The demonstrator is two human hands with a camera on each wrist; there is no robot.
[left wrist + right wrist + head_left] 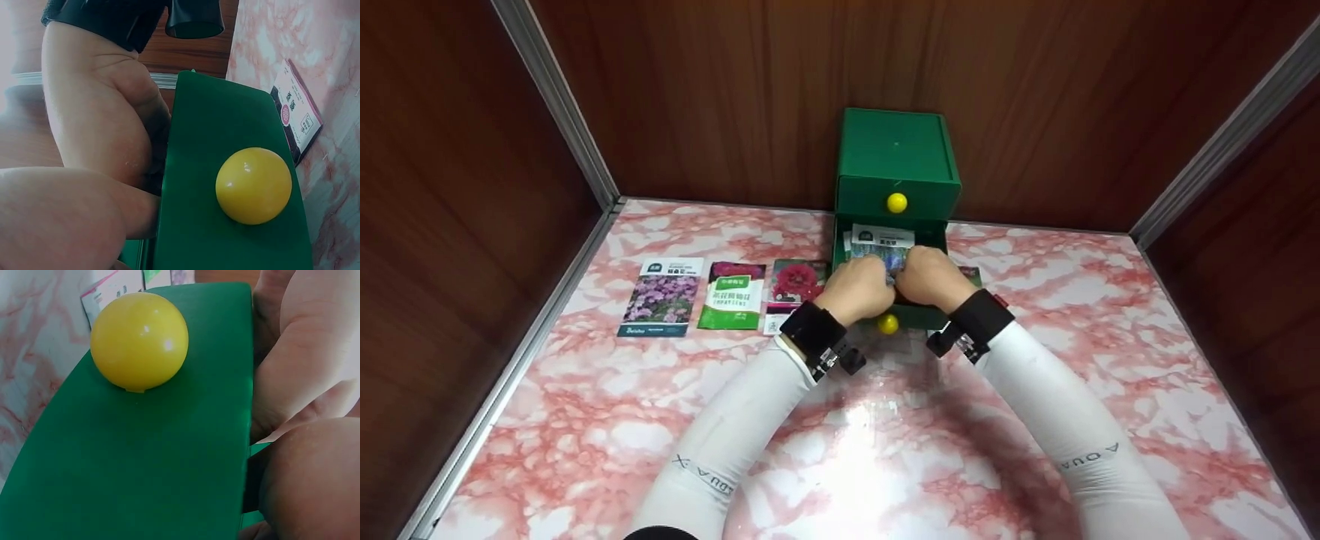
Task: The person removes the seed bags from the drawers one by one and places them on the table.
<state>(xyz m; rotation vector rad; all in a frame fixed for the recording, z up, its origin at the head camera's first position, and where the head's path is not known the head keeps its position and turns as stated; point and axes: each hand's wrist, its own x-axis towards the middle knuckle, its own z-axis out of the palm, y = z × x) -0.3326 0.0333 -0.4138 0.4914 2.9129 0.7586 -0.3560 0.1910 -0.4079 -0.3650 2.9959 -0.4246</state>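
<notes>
A green two-drawer cabinet (pixel 896 146) stands at the back with its lower drawer (pixel 840 244) pulled out. Inside the drawer lies a seed packet (pixel 877 237) with a white top and a blue-purple flower picture. My left hand (pixel 859 286) and my right hand (pixel 931 276) are both in the drawer with curled fingers, gripping the packet at its near end from either side. The drawer front, with its yellow round knob (pixel 253 185), hides the fingertips in both wrist views. Another pale packet edge (pixel 847 241) shows beside the blue one.
Left of the cabinet lie a purple-flower packet (pixel 661 297), a green-and-white packet (pixel 732 296) and a red-flower packet (pixel 795 285) in a row. Another packet (pixel 971 274) shows partly beyond my right hand. The upper drawer (pixel 862 196) is closed. Wood-look walls enclose the marbled table (pixel 585 420).
</notes>
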